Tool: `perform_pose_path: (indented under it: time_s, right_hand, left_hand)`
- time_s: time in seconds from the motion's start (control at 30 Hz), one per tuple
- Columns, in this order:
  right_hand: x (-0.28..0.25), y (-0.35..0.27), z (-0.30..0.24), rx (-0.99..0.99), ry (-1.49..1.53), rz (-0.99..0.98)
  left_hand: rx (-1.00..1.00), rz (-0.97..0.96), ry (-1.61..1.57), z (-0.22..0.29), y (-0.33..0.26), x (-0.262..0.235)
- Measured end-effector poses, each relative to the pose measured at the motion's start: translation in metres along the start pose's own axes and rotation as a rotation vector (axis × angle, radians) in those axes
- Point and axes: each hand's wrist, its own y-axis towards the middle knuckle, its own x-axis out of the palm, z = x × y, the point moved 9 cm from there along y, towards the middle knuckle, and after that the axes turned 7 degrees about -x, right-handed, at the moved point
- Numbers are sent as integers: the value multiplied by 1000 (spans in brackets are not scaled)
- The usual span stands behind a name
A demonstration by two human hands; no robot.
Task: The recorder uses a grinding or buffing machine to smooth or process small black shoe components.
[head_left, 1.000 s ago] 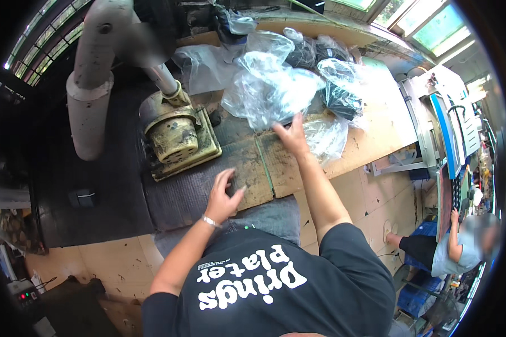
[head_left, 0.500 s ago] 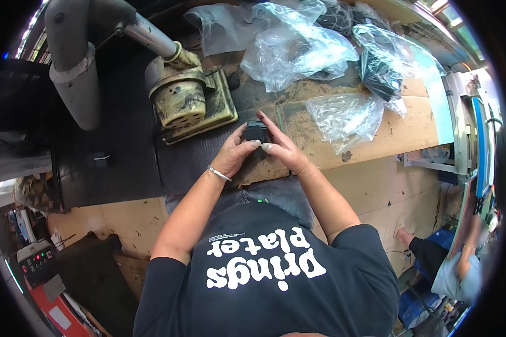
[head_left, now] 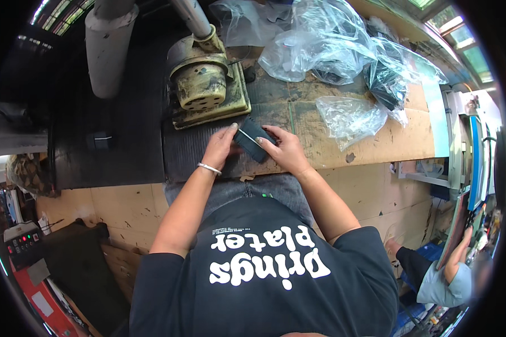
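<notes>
My left hand [head_left: 220, 147] and my right hand [head_left: 288, 150] hold a small black rectangular piece [head_left: 255, 143], flat like a wallet, between them above the near edge of the bench. A thin pale line runs slantwise across it. My left fingertips grip its upper left end. On the other side, my right thumb lies on top of it while my fingers curl round its far edge. Just beyond the piece stands a worn yellowish machine head [head_left: 202, 89] on a square base. What exactly the piece is, I cannot tell.
Clear plastic bags [head_left: 320, 48] are heaped at the back, and another plastic bag [head_left: 349, 119] lies on the stained cardboard [head_left: 413, 121] to the right. A grey duct [head_left: 111, 53] hangs at left. A small dark item [head_left: 100, 140] lies on the black surface. A co-worker [head_left: 444, 281] is at lower right.
The black piece has turned between my hands and now shows its broader face and pale line. My hands have moved slightly apart. The view has shifted, so the machine appears farther right and higher.
</notes>
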Motion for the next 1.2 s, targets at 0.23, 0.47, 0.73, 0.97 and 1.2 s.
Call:
perform_pose_path:
  time_s: [0.23,0.47,0.73,0.97,1.2]
  right_hand:
    - [-5,-7,-57,-469,-516,303]
    - [33,11,-73,-408,-857,119]
    - [42,18,-59,-226,-966,13]
    - [28,19,-31,125,77,-140]
    - [16,40,-43,-59,-274,-286]
  left_hand:
    - [676,343,975,26,-46,33]
    - [639,510,880,11,-24,45]
    - [740,582,805,7,-25,41]
    - [714,518,769,16,-30,41]
    - [717,435,918,18,-31,50]
